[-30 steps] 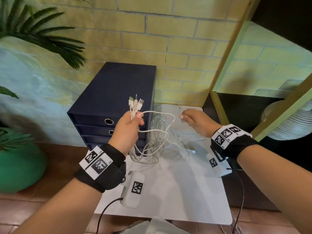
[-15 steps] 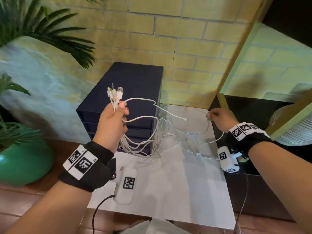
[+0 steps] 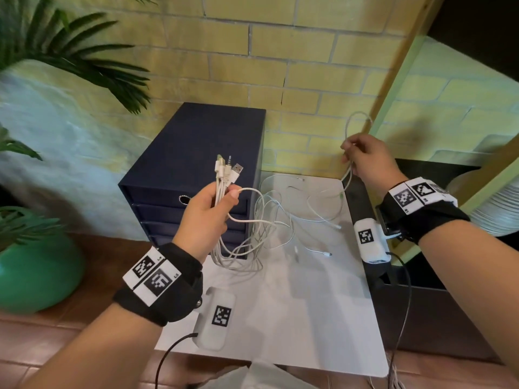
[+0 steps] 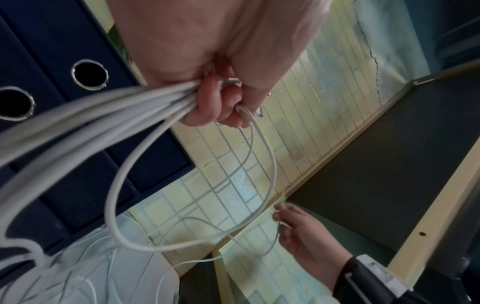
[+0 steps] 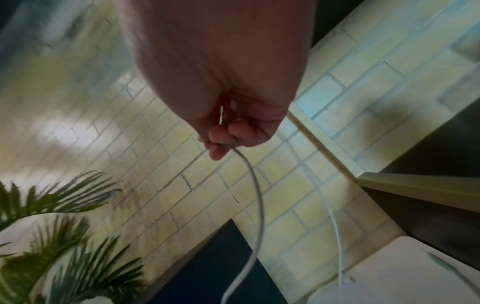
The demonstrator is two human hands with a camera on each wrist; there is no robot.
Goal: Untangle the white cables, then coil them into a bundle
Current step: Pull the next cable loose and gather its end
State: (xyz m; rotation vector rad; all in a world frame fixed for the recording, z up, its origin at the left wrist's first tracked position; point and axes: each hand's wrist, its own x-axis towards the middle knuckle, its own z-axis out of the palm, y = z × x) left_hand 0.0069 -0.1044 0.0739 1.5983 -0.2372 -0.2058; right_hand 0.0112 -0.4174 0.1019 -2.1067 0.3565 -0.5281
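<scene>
My left hand (image 3: 209,211) grips a bunch of white cables (image 3: 224,178) just below their plugs, held upright in front of the dark blue drawer box. From my fist (image 4: 221,98) the strands hang down in loose tangled loops (image 3: 261,226) onto the white table (image 3: 309,304). My right hand (image 3: 362,161) is raised at the far right, near the wooden frame, and pinches one thin white cable (image 3: 348,175). That cable loops above the fingers (image 5: 221,148) and runs down to the table. Loose cable ends (image 3: 323,252) lie on the tabletop.
A dark blue drawer box (image 3: 196,153) stands at the table's back left against the yellow brick wall. A wooden shelf frame (image 3: 390,80) and a black unit (image 3: 421,304) border the right. A green pot (image 3: 33,270) with a palm sits on the floor at left.
My right hand has drawn one cable out of the tangle, moving right and up from the table. The left hand still grips the plug ends and sits a little more to the right in view.
</scene>
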